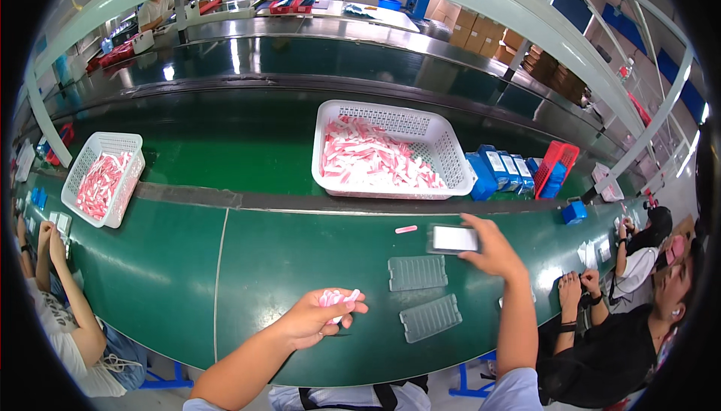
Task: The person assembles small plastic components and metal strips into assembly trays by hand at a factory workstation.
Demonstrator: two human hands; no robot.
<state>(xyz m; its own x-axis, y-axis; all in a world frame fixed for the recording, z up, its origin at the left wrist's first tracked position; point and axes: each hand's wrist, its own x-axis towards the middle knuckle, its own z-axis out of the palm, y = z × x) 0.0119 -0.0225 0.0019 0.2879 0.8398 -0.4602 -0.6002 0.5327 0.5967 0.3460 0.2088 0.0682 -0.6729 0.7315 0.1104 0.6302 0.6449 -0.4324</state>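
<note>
Sticks, small, flat, and pink and white (329, 298), sit in a bunch in the left hand (311, 319). That hand is curled shut on them, just above the shiny green table (278, 249). The right hand (492, 252) is over on the other side. Its thumb and a finger are closed on the right end of a flat, clear plastic box with dark edges and a white middle (454, 239). I cannot tell if the box is lifted or lying flat on the table.

The bunch could spill, I think, if the left fingers go loose, because the sticks look thin and are all mixed up. One pokes out past the fingers, so it might slip first. The box could slide or tip too, since it is held only by one end. A bump from the right arm might push the two clear, ribbed plastic trays (417, 273) out of place, as they look light. The lone flat pink stick (405, 229) lies just left of the box, so a swing that way could knock it.

The box's long way runs left to right, with one short end facing the right hand. The lone stick runs nearly the same way, its right end a bit farther off. In the bunch, the sticks point many ways, and the one poking out points up and to the right.
</note>
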